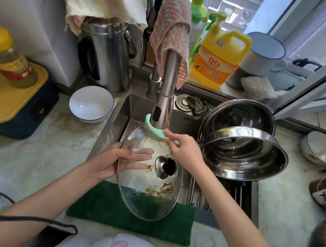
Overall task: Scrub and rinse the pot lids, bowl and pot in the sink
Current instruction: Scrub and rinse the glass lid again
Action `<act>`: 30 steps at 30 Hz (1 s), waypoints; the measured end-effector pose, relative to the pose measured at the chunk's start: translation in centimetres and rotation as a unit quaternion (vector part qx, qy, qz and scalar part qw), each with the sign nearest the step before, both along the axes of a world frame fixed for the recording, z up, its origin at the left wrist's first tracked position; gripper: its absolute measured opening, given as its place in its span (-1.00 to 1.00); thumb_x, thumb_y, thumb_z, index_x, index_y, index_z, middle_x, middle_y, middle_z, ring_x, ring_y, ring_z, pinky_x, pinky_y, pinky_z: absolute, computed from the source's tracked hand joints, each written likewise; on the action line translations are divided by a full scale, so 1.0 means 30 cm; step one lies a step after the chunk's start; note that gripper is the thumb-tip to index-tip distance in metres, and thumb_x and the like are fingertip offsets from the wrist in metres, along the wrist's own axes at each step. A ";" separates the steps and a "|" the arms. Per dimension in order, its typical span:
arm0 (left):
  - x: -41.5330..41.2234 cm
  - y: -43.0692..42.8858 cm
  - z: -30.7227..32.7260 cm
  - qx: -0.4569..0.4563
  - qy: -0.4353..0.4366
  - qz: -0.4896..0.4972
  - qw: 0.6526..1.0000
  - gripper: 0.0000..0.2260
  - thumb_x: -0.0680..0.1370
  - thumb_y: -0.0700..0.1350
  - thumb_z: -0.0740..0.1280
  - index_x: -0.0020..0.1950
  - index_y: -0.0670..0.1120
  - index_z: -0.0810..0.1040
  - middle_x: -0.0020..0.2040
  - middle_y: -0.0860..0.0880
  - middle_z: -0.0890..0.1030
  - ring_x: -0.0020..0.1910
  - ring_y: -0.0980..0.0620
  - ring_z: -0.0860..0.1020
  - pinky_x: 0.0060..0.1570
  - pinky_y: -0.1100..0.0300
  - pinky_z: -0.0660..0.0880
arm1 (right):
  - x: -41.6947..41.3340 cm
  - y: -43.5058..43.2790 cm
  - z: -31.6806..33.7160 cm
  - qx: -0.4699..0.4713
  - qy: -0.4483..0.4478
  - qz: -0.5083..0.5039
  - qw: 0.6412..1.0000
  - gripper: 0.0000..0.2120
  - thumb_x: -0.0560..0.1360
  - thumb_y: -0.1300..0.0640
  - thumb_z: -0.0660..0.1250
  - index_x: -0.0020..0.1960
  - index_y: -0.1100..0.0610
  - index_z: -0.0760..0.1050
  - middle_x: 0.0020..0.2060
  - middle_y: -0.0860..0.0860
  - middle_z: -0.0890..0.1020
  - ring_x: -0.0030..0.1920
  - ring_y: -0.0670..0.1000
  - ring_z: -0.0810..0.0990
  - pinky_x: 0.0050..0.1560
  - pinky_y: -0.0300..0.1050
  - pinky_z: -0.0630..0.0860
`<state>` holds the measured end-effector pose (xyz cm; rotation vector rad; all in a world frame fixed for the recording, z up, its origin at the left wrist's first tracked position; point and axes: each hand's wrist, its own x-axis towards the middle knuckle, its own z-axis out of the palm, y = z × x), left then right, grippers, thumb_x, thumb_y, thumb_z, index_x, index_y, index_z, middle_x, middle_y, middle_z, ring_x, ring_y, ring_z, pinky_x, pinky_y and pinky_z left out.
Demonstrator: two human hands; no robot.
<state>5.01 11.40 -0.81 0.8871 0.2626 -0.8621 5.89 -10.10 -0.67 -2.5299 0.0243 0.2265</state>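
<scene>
The left hand (114, 161) held the glass lid (140, 197) by its left rim, the fingers (141, 156) lying fairly straight behind the glass and showing through it; the thumb seemed to clamp the rim from the front, though the glare made that hard to confirm. The right hand (184, 150) pinched a mint-green sponge (155, 129) between thumb and fingertips and pressed it against the lid's top rim, just under the faucet head (162, 110). The lid stood tilted over the sink (111, 134), its steel knob (166, 166) facing the camera and orange-brown food smears (162, 189) near its lower right edge. A pink-and-white knitted cloth (172, 29) hung over the faucet neck. On the drain rack (222, 191) across the right part of the sink, a steel pot (246, 164) lay tipped towards the camera, with a second steel-rimmed lid (242, 115) leaning behind it. A white bowl with a blue rim (91, 103) sat upright on the counter (43, 152) beside the sink's left edge. A green towel (131, 213) lay along the counter's front edge, under the lid's lower rim. A yellow detergent bottle (219, 57) stood on the window sill behind the sink.
</scene>
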 end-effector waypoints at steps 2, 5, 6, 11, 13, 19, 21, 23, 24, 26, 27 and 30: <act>0.009 0.007 -0.005 0.002 0.005 0.006 1.000 -0.61 0.43 -0.50 0.23 0.21 -0.24 0.33 0.13 -0.38 0.57 0.13 -0.26 0.59 -0.06 -0.10 0.60 | 0.004 -0.015 -0.011 -0.006 0.022 -0.015 1.000 -0.66 0.57 0.02 0.25 0.34 -0.17 0.44 -0.17 -0.01 0.70 -0.50 -0.14 0.36 -0.37 -0.12 0.37; 0.004 0.011 -0.004 0.005 0.007 0.015 1.000 -0.63 0.41 -0.51 0.22 0.20 -0.34 0.42 0.15 -0.37 0.57 0.07 -0.26 0.61 -0.02 -0.17 0.57 | -0.085 0.057 0.042 0.074 0.017 0.129 0.989 -0.61 0.56 0.06 0.29 0.35 -0.21 0.39 -0.28 -0.14 0.62 -0.55 -0.13 0.32 -0.44 -0.31 0.30; 0.001 0.009 0.000 0.010 0.004 0.017 1.000 -0.62 0.37 -0.52 0.25 0.17 -0.31 0.45 0.13 -0.35 0.58 0.04 -0.25 0.62 0.00 -0.17 0.56 | -0.092 0.059 0.045 0.058 -0.004 0.148 0.987 -0.61 0.56 0.06 0.29 0.35 -0.22 0.39 -0.31 -0.16 0.59 -0.54 -0.13 0.33 -0.44 -0.33 0.29; -0.007 -0.001 0.014 0.008 0.006 0.017 1.000 -0.76 0.38 -0.49 0.24 -0.05 -0.23 0.42 0.13 -0.38 0.57 0.09 -0.26 0.61 -0.06 -0.11 0.61 | -0.017 0.003 -0.014 0.022 -0.011 0.025 0.999 -0.64 0.55 0.01 0.26 0.33 -0.23 0.42 -0.16 0.01 0.71 -0.46 -0.10 0.49 -0.33 -0.20 0.47; -0.009 0.000 0.011 0.005 0.012 0.032 0.999 -0.64 0.35 -0.48 0.22 0.11 -0.29 0.45 0.12 -0.35 0.59 0.01 -0.23 0.64 -0.10 -0.12 0.61 | -0.078 0.060 0.018 0.048 -0.007 0.118 0.992 -0.60 0.55 0.05 0.27 0.35 -0.25 0.39 -0.23 -0.03 0.69 -0.48 -0.09 0.45 -0.35 -0.20 0.44; -0.024 0.018 0.019 -0.029 0.032 0.049 0.998 -0.66 0.12 -0.43 0.55 -0.22 -0.26 0.52 0.11 -0.39 0.58 0.00 -0.24 0.64 -0.27 0.01 0.63 | 0.018 -0.051 -0.044 -0.016 0.038 -0.029 0.999 -0.67 0.58 0.00 0.22 0.33 -0.16 0.45 -0.23 -0.07 0.66 -0.53 -0.18 0.33 -0.44 -0.24 0.29; -0.027 0.036 0.030 -0.035 0.054 0.081 0.995 -0.87 0.29 -0.44 0.37 -0.20 -0.32 0.52 0.07 -0.35 0.61 -0.08 -0.18 0.67 -0.35 0.09 0.61 | -0.007 -0.090 -0.099 0.048 0.071 -0.074 0.994 -0.67 0.58 0.04 0.22 0.34 -0.07 0.47 -0.11 -0.05 0.68 -0.34 -0.23 0.51 -0.29 -0.24 0.42; -0.019 0.052 0.039 -0.039 0.070 0.136 0.987 -0.84 0.38 -0.41 0.17 -0.21 -0.31 0.54 0.02 -0.32 0.64 -0.12 -0.16 0.68 -0.41 0.14 0.60 | -0.068 -0.108 -0.134 0.127 0.062 -0.105 0.984 -0.67 0.58 0.07 0.23 0.34 0.01 0.45 0.17 0.00 0.62 0.03 -0.15 0.59 0.04 -0.16 0.50; -0.014 0.063 0.044 -0.041 0.076 0.164 0.983 -0.84 0.37 -0.41 0.15 -0.19 -0.29 0.50 -0.03 -0.31 0.65 -0.15 -0.16 0.68 -0.44 0.15 0.59 | -0.101 -0.109 -0.143 0.147 0.054 -0.114 0.981 -0.67 0.58 0.08 0.24 0.35 0.02 0.45 0.21 0.00 0.58 0.10 -0.10 0.59 0.13 -0.09 0.51; 0.002 0.074 0.051 -0.045 0.080 0.207 0.974 -0.81 0.28 -0.42 0.21 -0.14 -0.26 0.44 -0.09 -0.30 0.66 -0.21 -0.15 0.68 -0.48 0.15 0.57 | -0.165 -0.098 -0.159 0.168 0.041 -0.117 0.978 -0.66 0.58 0.08 0.26 0.35 0.00 0.44 0.19 -0.09 0.58 0.12 0.04 0.61 0.13 0.06 0.53; 0.010 0.081 0.050 -0.049 0.079 0.220 0.971 -0.70 0.24 -0.42 0.25 -0.05 -0.28 0.45 -0.10 -0.29 0.66 -0.22 -0.14 0.69 -0.46 0.14 0.58 | -0.197 -0.080 -0.160 0.175 0.041 -0.100 0.979 -0.65 0.57 0.07 0.27 0.35 -0.02 0.43 0.17 -0.12 0.58 0.13 0.10 0.60 0.13 0.10 0.54; 0.048 0.098 0.032 -0.032 0.094 0.247 0.964 -0.50 0.25 -0.39 0.25 0.20 -0.29 0.40 -0.03 -0.29 0.65 -0.11 -0.16 0.68 -0.30 0.07 0.63 | -0.239 -0.062 -0.156 0.157 0.043 -0.062 0.985 -0.64 0.56 0.00 0.29 0.34 -0.21 0.39 0.09 -0.17 0.62 0.00 0.12 0.65 -0.02 0.07 0.60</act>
